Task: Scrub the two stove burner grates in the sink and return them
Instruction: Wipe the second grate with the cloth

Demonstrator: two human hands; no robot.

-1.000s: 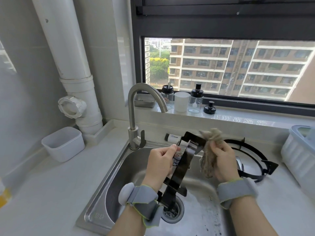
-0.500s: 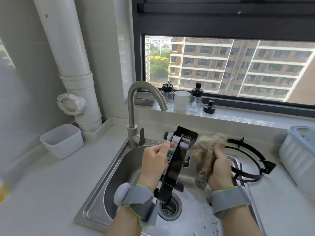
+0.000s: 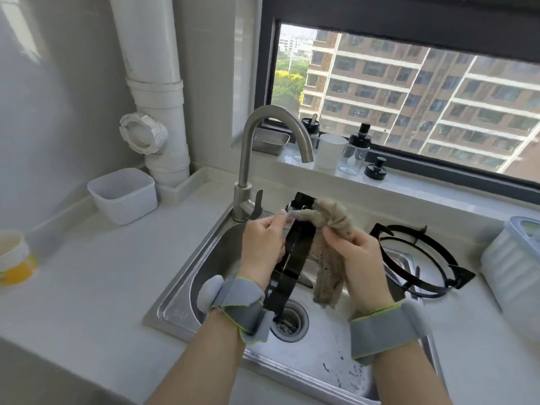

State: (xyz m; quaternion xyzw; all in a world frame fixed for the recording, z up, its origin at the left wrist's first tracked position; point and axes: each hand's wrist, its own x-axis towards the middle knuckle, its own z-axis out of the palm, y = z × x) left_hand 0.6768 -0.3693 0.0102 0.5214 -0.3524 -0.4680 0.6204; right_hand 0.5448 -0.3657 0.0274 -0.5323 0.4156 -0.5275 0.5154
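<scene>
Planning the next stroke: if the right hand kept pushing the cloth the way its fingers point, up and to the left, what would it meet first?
Probably the grate in the left hand; the right hand already presses the cloth against it. Depth is uncertain.

The grate [image 3: 295,252] held over the sink [image 3: 187,290] is glossy black, and so is the second grate [image 3: 420,258]. The sink and the tap [image 3: 248,159] are brushed silver steel. The cloth [image 3: 330,273] is mottled beige and brown. Both wristbands [image 3: 385,328] are grey with yellow-green edging. The table [image 3: 73,273] is pale white, as are the tub [image 3: 122,194] and the pipe [image 3: 152,80].
</scene>
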